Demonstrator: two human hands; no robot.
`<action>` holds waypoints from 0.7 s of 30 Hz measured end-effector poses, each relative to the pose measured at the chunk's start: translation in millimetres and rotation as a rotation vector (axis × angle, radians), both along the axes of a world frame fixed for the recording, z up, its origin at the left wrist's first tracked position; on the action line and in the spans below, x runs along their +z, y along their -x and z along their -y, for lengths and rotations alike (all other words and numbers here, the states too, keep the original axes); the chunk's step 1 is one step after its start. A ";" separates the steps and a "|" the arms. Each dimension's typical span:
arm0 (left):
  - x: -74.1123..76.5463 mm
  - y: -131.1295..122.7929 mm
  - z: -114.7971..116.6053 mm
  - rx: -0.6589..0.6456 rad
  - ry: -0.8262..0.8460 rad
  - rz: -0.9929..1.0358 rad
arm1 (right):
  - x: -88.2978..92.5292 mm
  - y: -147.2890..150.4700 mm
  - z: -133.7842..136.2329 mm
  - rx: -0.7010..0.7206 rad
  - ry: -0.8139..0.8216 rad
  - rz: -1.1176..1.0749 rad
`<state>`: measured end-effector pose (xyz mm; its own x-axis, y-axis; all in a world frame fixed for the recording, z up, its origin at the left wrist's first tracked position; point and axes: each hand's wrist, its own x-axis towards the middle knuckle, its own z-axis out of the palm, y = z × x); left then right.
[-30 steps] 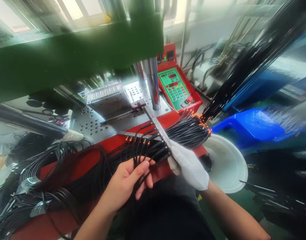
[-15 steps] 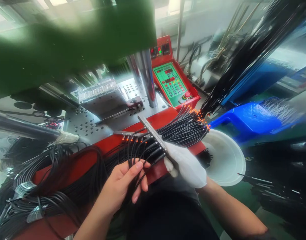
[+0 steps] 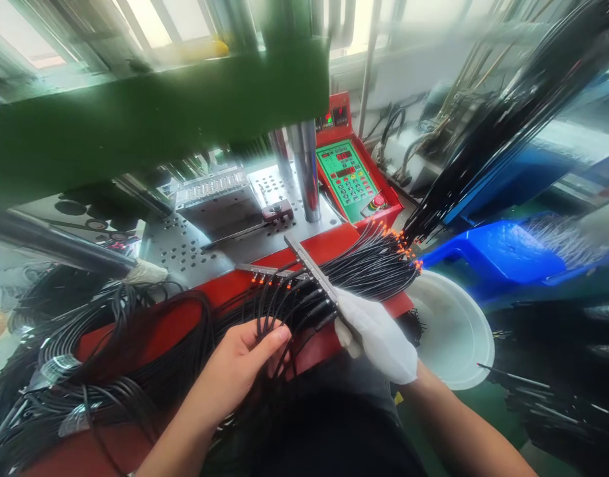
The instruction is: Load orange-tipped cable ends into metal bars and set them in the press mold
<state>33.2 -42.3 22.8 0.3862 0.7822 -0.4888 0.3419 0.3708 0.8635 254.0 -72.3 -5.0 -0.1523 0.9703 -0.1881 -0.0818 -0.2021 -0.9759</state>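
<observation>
My right hand (image 3: 378,338), in a white glove, grips one end of a long metal bar (image 3: 311,273) that carries a row of black cables with moulded plugs. My bare left hand (image 3: 242,364) is closed round several of those black cables (image 3: 279,301) just below the bar, thumb on top. A second metal strip (image 3: 264,270) with orange-tipped cable ends lies on the red machine edge behind the bar. A fanned bundle of black cables with orange tips (image 3: 384,262) rests to the right of the bar.
A green-framed moulding press with a steel column (image 3: 307,169) and perforated plate (image 3: 185,245) stands ahead. A red control panel with a green keypad (image 3: 351,179) sits right of it. A white bowl (image 3: 453,331), a blue crate (image 3: 503,255) and heaps of black cable (image 3: 60,358) surround me.
My left hand has slid its fingers up and closed tighter on the cables under the bar. The gloved right hand keeps the bar in nearly the same place.
</observation>
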 end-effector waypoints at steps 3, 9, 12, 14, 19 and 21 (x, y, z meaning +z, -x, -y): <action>9.4 9.2 -6.3 -0.034 -0.082 -0.085 | -1.4 2.3 1.4 -0.002 0.000 0.024; 23.5 18.2 -7.4 -0.192 0.132 0.112 | 3.4 4.5 2.2 0.021 -0.020 0.046; 26.7 16.5 -4.3 -0.167 0.075 0.055 | 7.4 4.5 1.1 0.018 -0.032 0.044; 27.4 15.9 -2.1 -0.139 0.008 -0.005 | 8.7 4.9 0.8 0.011 -0.037 0.042; 22.2 14.1 5.6 -0.100 0.128 0.114 | 6.3 8.2 0.8 -0.001 -0.021 0.040; 17.6 10.6 10.7 -0.073 0.169 0.175 | 4.9 10.3 0.7 -0.016 -0.017 0.020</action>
